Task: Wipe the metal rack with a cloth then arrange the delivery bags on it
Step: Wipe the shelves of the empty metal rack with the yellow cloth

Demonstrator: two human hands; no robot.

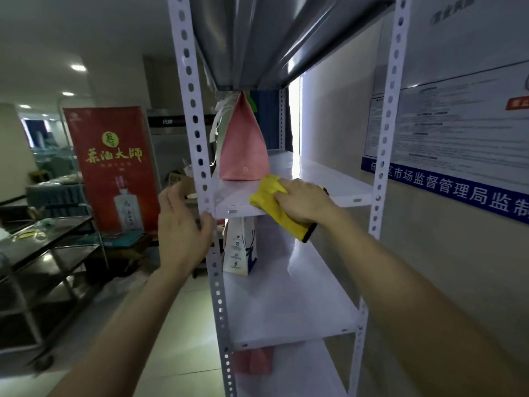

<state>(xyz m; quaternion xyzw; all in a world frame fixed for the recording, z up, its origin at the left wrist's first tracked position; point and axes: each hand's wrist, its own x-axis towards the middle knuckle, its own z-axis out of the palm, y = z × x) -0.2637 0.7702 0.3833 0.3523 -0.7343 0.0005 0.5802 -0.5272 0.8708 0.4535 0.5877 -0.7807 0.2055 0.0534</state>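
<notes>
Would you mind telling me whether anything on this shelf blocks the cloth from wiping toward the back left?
Yes. The pink bag stands on the same shelf, at its left, just behind the yellow cloth under the right hand. The shelf's right side looks bare.

red banner (pixel 114 167) with gold characters and a bottle picture, standing at left | steel trolley (pixel 43 253) with dark shelves, lower left | wall notices (pixel 458 130) above a blue strip, right | ceiling lights (pixel 78 67) lit
</notes>
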